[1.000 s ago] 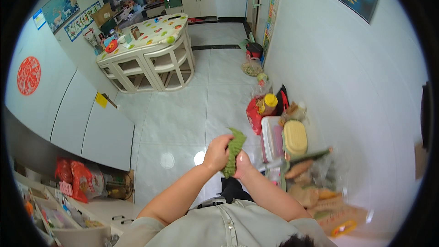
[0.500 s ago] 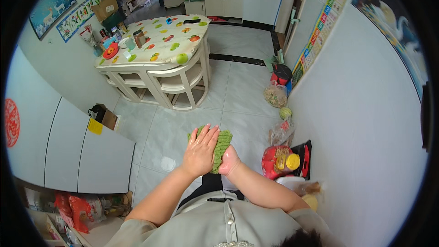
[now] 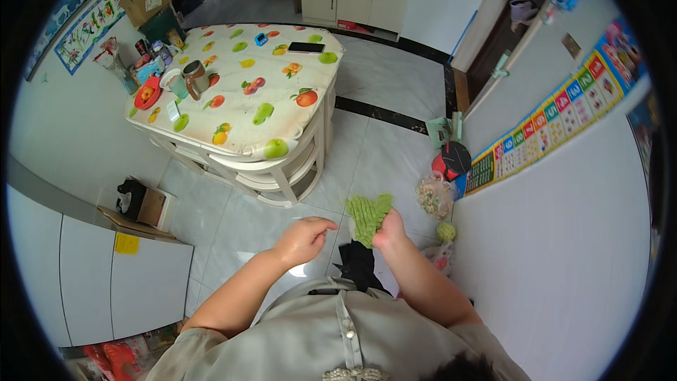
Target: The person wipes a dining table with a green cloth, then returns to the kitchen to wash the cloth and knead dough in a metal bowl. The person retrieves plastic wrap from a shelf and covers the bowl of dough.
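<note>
The left hand (image 3: 305,241) hovered, loosely curled and seemingly empty. Just beside it, above the tiled floor (image 3: 233,222), the right hand (image 3: 390,229) gripped a crumpled green cloth (image 3: 367,217) by its right edge. The cloth looked light, soft and unbreakable, probably easiest held by a bunched edge. Farther off stood a fruit-patterned surface (image 3: 236,114).

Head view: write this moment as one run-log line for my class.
left hand: fingers curled, apart from green cloth | right hand: gripping green cloth | ahead: table with fruit-print cover
</note>
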